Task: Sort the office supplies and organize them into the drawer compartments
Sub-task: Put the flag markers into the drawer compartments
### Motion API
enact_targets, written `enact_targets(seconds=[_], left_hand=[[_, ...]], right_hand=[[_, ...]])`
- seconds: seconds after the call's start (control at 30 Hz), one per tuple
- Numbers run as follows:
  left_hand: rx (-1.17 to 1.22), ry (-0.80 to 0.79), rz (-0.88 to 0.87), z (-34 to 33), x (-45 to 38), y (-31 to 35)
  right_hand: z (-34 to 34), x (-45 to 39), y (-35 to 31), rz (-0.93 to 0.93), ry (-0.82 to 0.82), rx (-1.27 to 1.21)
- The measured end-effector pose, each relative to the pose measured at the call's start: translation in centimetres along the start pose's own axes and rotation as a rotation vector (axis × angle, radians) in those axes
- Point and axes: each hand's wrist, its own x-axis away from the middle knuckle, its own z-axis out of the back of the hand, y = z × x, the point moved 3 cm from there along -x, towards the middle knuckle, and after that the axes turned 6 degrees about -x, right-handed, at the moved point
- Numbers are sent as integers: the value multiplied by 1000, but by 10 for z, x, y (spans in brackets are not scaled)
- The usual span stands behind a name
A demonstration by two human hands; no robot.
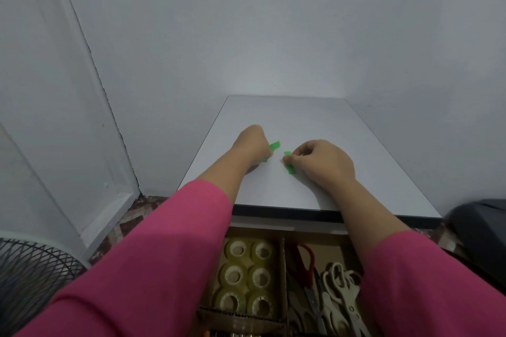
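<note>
On the white desk top (315, 123) my left hand (252, 146) is closed over a small green item (274, 146) whose end sticks out to the right. My right hand (324, 161) pinches a second green item (289, 165) between fingers and thumb. What the green items are is too small to tell. Below the desk's front edge the drawer (282, 230) stands open. Its left compartment holds several clear tape rolls (247, 276). The right compartment holds red-handled scissors (305, 260) and cream-handled scissors (342, 290).
A grey wall rises behind the desk. A fan's wire grille (32, 276) is at the lower left, and a dark chair or bin (482, 230) at the right edge. Patterned floor (131, 216) shows left of the desk.
</note>
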Motion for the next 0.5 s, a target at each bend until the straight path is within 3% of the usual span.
enact_targets(seconds=[0.37,0.5], left_hand=[[366,161,-137,-5,37,-25],[408,160,-141,-5,45,-26]], right_hand=[[7,-7,-7,-133,-251,-91],[2,5,-3,-49,-94,-137]])
